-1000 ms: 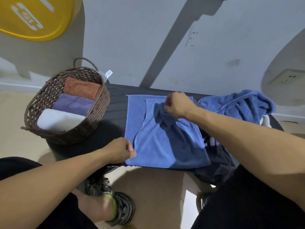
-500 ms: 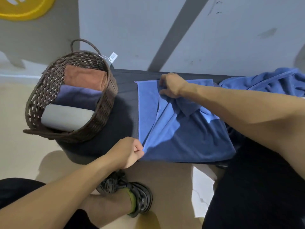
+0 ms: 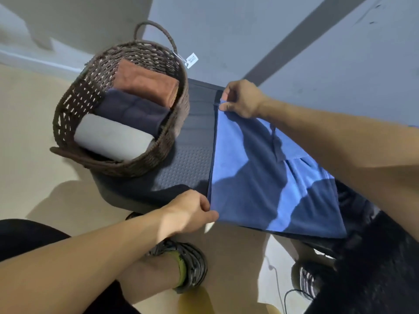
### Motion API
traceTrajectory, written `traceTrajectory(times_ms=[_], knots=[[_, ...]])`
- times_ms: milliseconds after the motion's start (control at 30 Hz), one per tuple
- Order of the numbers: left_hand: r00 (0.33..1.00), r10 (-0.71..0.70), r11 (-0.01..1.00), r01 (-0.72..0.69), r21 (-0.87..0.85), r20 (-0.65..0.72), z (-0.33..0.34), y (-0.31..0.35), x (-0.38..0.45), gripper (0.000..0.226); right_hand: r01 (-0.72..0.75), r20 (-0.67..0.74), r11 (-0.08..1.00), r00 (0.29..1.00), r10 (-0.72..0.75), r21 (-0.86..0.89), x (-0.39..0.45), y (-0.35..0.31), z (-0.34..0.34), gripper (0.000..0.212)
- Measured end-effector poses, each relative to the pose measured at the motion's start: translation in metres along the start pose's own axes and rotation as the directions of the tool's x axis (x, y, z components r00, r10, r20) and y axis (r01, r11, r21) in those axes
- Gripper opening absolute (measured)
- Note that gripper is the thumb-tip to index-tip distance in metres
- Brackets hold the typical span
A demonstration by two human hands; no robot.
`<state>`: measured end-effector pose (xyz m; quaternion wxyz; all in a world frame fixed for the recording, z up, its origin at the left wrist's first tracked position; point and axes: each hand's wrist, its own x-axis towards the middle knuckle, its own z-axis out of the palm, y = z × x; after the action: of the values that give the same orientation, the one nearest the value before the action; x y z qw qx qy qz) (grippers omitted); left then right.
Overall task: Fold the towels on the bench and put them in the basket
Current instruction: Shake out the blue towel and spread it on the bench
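A blue towel (image 3: 249, 177) lies folded over on the dark bench (image 3: 190, 159). My right hand (image 3: 240, 99) pinches its far left corner near the wall. My left hand (image 3: 192, 211) pinches its near left corner at the bench's front edge. The towel's left edge runs straight between the two hands. On the bench's left end stands a brown woven basket (image 3: 68, 105). Inside it lie a folded rust-orange towel (image 3: 145, 83), a dark purple towel (image 3: 131, 112) and a grey-white towel (image 3: 111, 137).
A grey wall (image 3: 249, 37) rises directly behind the bench. A white tag (image 3: 191, 60) hangs from the basket's handle. My feet in dark sandals (image 3: 188, 266) stand on the beige floor below the bench's front edge. A thin cable (image 3: 278, 288) lies on the floor.
My right hand has carried the towel's folded-over layer left to the far left corner, so the fold now lies flush with the left edge. The left hand kept its pinch. The camera tilted.
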<state>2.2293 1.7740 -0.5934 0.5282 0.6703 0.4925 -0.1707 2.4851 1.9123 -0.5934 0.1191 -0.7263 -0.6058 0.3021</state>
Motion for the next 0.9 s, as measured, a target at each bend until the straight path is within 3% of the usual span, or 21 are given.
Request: traceTrajectory(times_ms=[200,367,500,600,700,900], knots=[[0.996,-0.078,0.993,0.074,-0.087,-0.041,-0.004,-0.011,-0.005,0.023,-0.075,0.006,0.995,0.997,0.076,-0.066,0.011,-0.003,0.01,0.024],[0.98,-0.137,0.968,0.102,-0.229,-0.141,-0.014,-0.024,-0.01,0.023,-0.222,0.032,0.961,0.973,0.23,-0.166,0.017,-0.004,0.0,0.034],[0.978,-0.16,0.937,0.108,-0.332,-0.133,-0.018,-0.037,-0.015,0.019,-0.216,0.084,0.931,0.965,0.25,-0.293,0.021,-0.01,-0.003,0.036],[0.979,-0.172,0.901,0.111,-0.419,-0.112,-0.016,-0.041,-0.017,0.019,-0.178,0.118,0.905,0.964,0.24,-0.387,0.021,-0.021,0.0,0.024],[0.978,-0.158,0.902,0.085,-0.424,-0.139,-0.017,-0.041,-0.016,0.018,-0.136,0.127,0.901,0.971,0.204,-0.411,0.021,-0.025,0.002,0.022],[0.984,-0.121,0.92,0.062,-0.386,-0.131,-0.017,-0.04,-0.014,0.017,-0.168,0.194,0.893,0.943,0.268,-0.416,0.02,-0.023,-0.001,0.037]])
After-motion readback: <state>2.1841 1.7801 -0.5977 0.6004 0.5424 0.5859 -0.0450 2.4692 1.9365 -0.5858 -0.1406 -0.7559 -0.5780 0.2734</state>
